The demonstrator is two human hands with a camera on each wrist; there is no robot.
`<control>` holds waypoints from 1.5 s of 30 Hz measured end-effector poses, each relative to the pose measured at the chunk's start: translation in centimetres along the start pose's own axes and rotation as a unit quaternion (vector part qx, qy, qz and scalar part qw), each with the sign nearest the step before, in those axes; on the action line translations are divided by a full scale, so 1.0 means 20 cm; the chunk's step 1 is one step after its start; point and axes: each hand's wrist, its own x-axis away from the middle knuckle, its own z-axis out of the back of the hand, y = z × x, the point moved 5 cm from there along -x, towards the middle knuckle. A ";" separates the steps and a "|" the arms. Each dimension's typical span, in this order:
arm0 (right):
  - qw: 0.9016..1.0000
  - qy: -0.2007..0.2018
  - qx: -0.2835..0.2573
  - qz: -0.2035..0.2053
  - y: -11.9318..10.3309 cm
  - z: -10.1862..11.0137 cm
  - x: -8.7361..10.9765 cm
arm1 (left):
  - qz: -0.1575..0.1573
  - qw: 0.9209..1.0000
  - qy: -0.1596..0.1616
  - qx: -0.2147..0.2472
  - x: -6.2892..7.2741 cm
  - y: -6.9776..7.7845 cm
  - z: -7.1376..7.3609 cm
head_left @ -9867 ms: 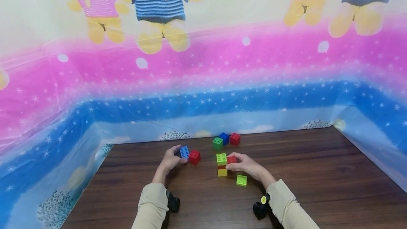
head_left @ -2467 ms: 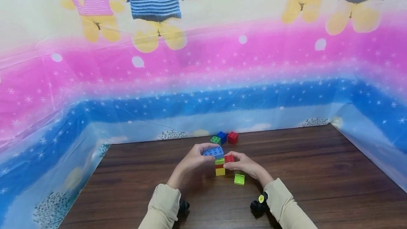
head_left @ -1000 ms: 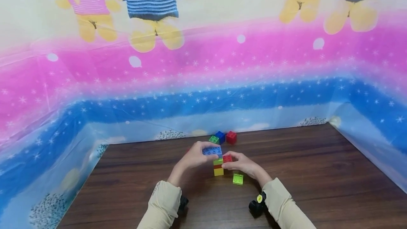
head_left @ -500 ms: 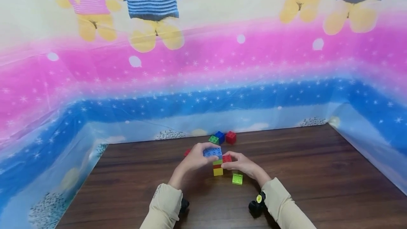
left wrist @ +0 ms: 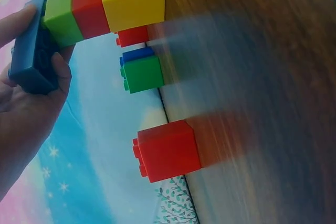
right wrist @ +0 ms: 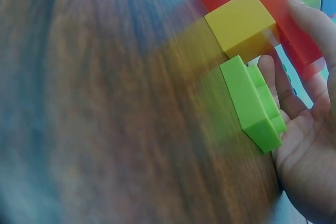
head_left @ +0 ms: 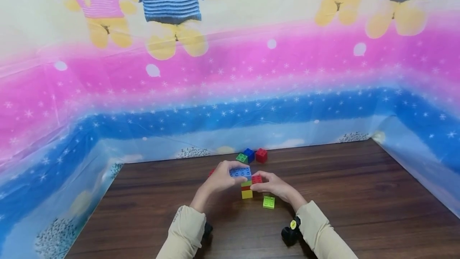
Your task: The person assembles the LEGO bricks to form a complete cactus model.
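My left hand (head_left: 220, 178) holds a blue studded toy brick (head_left: 240, 172) between thumb and fingers, at the top of a small tower. Under it comes a lime brick (left wrist: 63, 17), then a longer red brick (right wrist: 286, 27), with a yellow brick (head_left: 246, 194) at the bottom on the table. The blue brick sticks out leftward and appears to touch the lime one; whether its studs are fully pressed in, I cannot tell. On the other side, my right hand (head_left: 276, 187) grips the red brick's jutting right end.
A loose lime brick (head_left: 268, 202) lies below my right hand. Green (head_left: 242, 158), dark blue (head_left: 248, 154) and red (head_left: 261, 155) bricks stand near the back edge. Another red brick (left wrist: 169, 150) is mostly hidden behind my left hand in the head view. A printed cloth (head_left: 215, 123) borders the table.
Since the oldest frame, my left hand has brought the blue brick from the left onto the tower's top. My right hand keeps its grip on the red brick. Over the last second little changes.
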 end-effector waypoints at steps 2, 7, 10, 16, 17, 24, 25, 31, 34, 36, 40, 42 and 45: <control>1.000 -0.004 0.001 0.000 0.00 -0.01 0.00 | 0.000 1.000 0.002 -0.002 0.00 -0.01 0.00; 1.000 -0.002 0.008 -0.004 0.00 0.00 0.01 | -0.002 1.000 0.003 0.013 0.01 -0.02 -0.01; 1.000 0.007 0.009 -0.002 0.00 0.01 0.01 | -0.006 1.000 0.005 0.025 0.00 -0.02 -0.01; 1.000 0.002 0.006 0.002 0.00 -0.01 0.00 | 0.013 0.999 0.007 0.032 0.00 -0.04 -0.01; 1.000 0.000 0.005 0.002 0.00 -0.01 0.00 | 0.016 0.999 0.008 0.033 0.01 -0.04 -0.01; 1.000 0.005 0.006 0.003 0.01 -0.03 -0.01 | 0.021 0.999 0.009 0.050 0.02 -0.06 -0.02; 1.000 0.005 0.007 0.003 0.01 -0.02 -0.01 | 0.022 0.998 0.009 0.055 0.02 -0.06 -0.02; 1.000 0.007 0.013 0.001 0.01 0.00 0.00 | 0.023 0.998 0.008 0.064 0.00 -0.05 -0.02; 1.000 0.009 0.019 0.003 0.00 0.01 0.00 | 0.020 0.998 0.008 0.065 0.00 -0.05 -0.02; 1.000 0.010 0.019 0.003 0.00 0.01 0.01 | 0.022 0.997 0.010 0.070 0.00 -0.05 -0.02; 1.000 0.006 0.016 -0.001 0.00 0.01 0.01 | 0.027 0.997 0.011 0.075 0.00 -0.07 -0.03; 1.000 0.005 0.014 -0.003 0.01 0.00 0.00 | 0.031 0.996 0.011 0.077 0.00 -0.08 -0.03; 1.000 0.005 0.015 0.000 0.01 0.00 0.00 | 0.029 0.996 0.013 0.079 0.00 -0.09 -0.03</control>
